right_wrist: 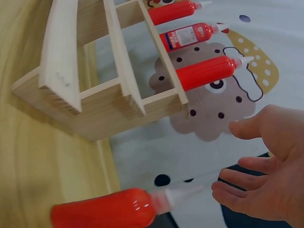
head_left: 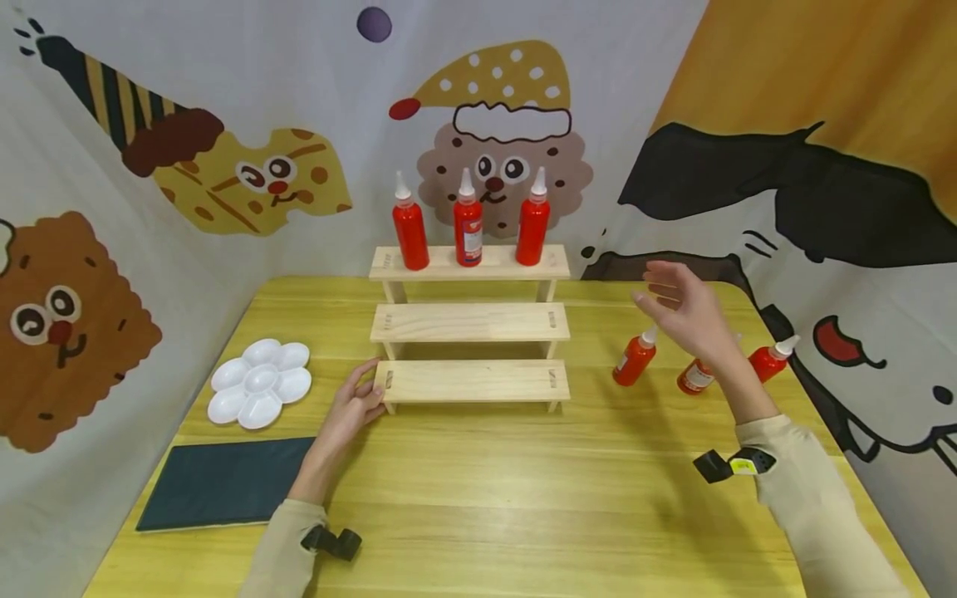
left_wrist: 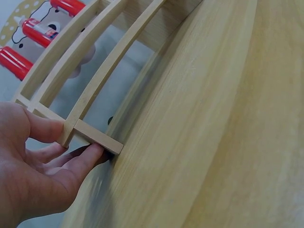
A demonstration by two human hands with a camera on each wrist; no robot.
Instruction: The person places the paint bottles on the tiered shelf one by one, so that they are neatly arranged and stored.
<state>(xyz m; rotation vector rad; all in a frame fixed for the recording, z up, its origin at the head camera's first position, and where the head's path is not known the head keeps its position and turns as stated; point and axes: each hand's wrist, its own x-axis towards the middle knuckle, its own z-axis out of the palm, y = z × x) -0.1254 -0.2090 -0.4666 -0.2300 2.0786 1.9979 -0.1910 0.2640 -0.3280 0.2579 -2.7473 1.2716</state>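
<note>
A three-step wooden stand (head_left: 469,321) is on the table, with my left hand (head_left: 355,400) at the left end of its lowest step. In the left wrist view, the fingers and thumb of that hand (left_wrist: 45,171) grip the step's corner and leg. Three red squeeze bottles with white nozzles, the middle one (head_left: 468,232) labelled, stand in a row on the top step. My right hand (head_left: 689,311) is in the air right of the stand, fingers apart, holding nothing. Below it stand a red bottle (head_left: 635,361), a second labelled bottle (head_left: 695,378) and a third bottle (head_left: 768,362), partly hidden by the forearm.
A white flower-shaped palette (head_left: 261,384) lies on the left of the table. In front of it is a dark flat board (head_left: 224,483), partly covered by the left forearm. A printed cloth (head_left: 314,66) hangs close behind and beside the table.
</note>
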